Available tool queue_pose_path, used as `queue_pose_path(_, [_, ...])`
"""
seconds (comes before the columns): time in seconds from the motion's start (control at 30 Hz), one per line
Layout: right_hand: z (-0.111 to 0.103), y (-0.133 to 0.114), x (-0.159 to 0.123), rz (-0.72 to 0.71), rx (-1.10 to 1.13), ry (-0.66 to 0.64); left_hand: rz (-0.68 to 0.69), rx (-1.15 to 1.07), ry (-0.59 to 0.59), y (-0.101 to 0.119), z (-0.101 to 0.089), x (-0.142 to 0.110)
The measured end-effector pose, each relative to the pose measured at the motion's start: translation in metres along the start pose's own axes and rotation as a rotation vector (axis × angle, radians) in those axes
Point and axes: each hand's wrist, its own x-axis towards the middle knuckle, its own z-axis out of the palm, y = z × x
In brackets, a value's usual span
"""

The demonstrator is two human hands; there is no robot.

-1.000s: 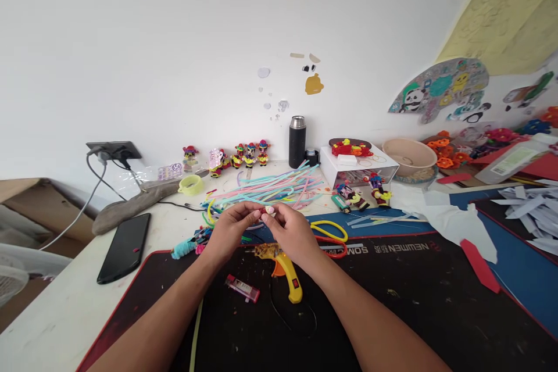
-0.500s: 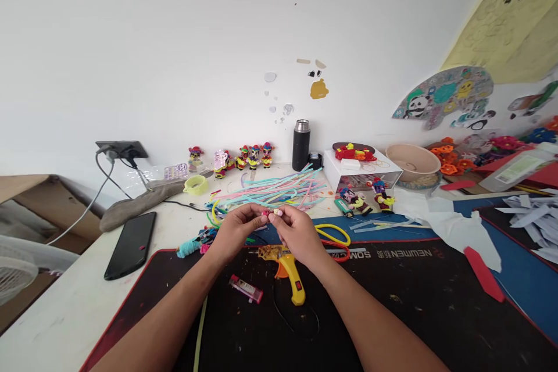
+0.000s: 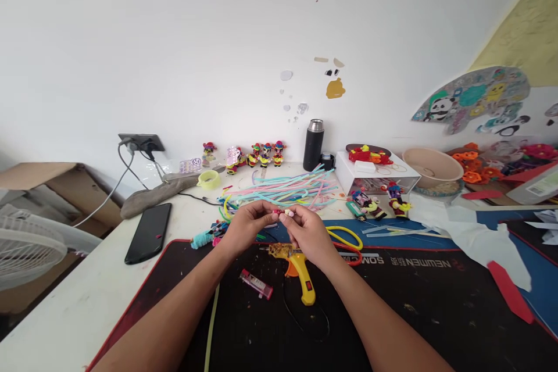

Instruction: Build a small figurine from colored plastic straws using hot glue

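Note:
My left hand point(image 3: 249, 225) and my right hand point(image 3: 307, 235) meet over the front of the desk, thumbs and fingers pinched on one small piece. That small red-and-white piece point(image 3: 283, 213) shows only in part between the fingertips, too small to name. Below the hands a yellow glue gun point(image 3: 300, 273) lies on the black mat point(image 3: 405, 314), its orange trigger facing left. Left of it lies a small pink box point(image 3: 256, 284). Behind the hands is a heap of pastel pipe cleaners point(image 3: 279, 186).
Several small figures point(image 3: 265, 156) stand along the wall; two more figures point(image 3: 397, 200) are by a white box point(image 3: 377, 173). A black thermos point(image 3: 314, 145) stands at the back. A phone point(image 3: 149, 233), yellow tape roll point(image 3: 209, 179) and fan point(image 3: 30, 250) are on the left; a bowl point(image 3: 431, 165) is at right.
The whole view has shifted, so the desk and hands appear further right. Both hands keep their pinch on the small piece, with hardly any change in pose.

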Motion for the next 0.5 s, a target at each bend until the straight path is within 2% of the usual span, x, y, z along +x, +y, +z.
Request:
queue_pose_path(0.17, [0.0, 0.001, -0.001, -0.035, -0.091, 0.03, -0.005, 0.038, -0.059, -0.002, -0.005, 0.0])
queue_pose_path(0.3, [-0.002, 0.001, -0.001, -0.055, -0.131, 0.063, 0.033, 0.128, -0.112, 0.007, -0.021, 0.002])
queue_pose_path(0.33, [-0.003, 0.001, 0.0, -0.055, -0.132, 0.072, 0.057, 0.163, -0.076, 0.011, -0.027, 0.003])
queue_pose_path(0.5, [-0.006, 0.004, 0.003, -0.045, -0.106, 0.095, 0.131, 0.206, 0.266, 0.027, -0.06, 0.003])
